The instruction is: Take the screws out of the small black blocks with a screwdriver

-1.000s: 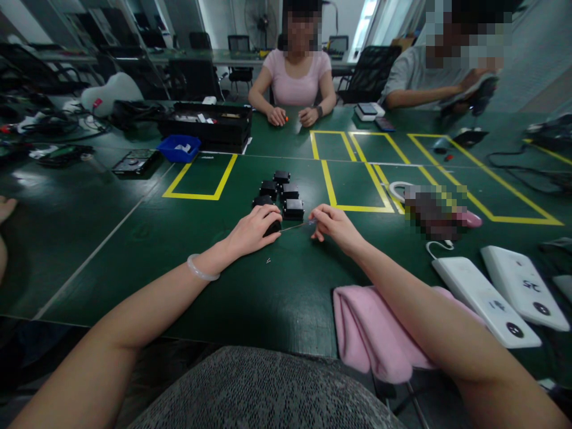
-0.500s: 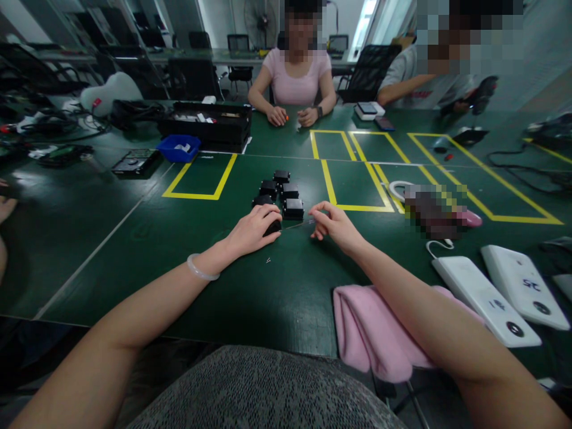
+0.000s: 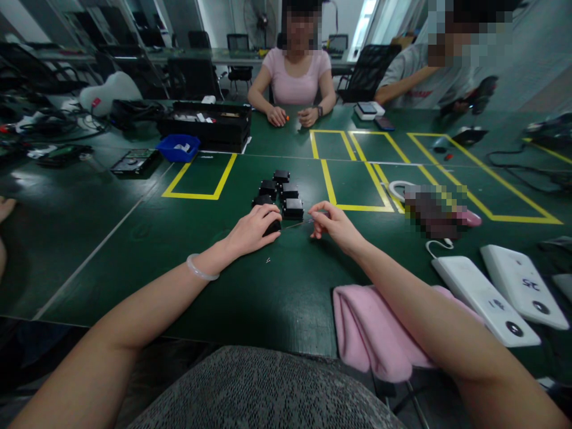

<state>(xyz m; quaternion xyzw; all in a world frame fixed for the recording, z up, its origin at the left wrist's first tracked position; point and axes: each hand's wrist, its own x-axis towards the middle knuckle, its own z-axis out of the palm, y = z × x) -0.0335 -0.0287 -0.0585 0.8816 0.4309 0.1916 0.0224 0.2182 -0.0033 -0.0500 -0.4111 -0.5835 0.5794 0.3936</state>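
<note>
My left hand [image 3: 254, 229] lies curled over a small black box [image 3: 272, 226] on the green table [image 3: 134, 238], pressing it down. My right hand [image 3: 334, 225] pinches the handle of a thin screwdriver [image 3: 298, 224] whose shaft points left at that box. Several more small black boxes [image 3: 282, 190] sit in a cluster just behind my hands. A tiny screw [image 3: 268, 260] lies on the table in front of my left hand.
A pink cloth [image 3: 357, 333] lies under my right forearm. Two white flat devices [image 3: 487, 298] sit at the right. Yellow tape rectangles [image 3: 353, 185] mark the table. A blue bin [image 3: 179, 148] and black tray [image 3: 210, 122] stand at back left. Two people sit across the table.
My right hand's fingers have shifted slightly on the screwdriver handle. My left hand has stayed on the box. The person at the far right has moved an arm.
</note>
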